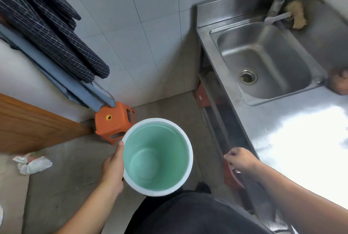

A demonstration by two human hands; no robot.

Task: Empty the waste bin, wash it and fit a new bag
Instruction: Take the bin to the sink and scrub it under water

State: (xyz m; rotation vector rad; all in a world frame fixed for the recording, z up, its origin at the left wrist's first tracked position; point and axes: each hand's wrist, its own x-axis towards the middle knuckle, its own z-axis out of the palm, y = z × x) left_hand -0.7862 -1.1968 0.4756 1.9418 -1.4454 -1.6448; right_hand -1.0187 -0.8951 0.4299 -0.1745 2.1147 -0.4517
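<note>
The waste bin (157,156) is already empty and bagless, held by its rim in the left hand (113,167), fingers gripping, above the floor near the steel sink (263,60). The right hand (240,159) hangs loosely curled, holding nothing. Washing and bagging remain.

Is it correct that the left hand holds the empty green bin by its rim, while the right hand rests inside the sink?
Not quite. The left hand does hold the empty green bin by its rim, but the head view shows the right hand in the air by the counter's front edge, well short of the sink.
</note>
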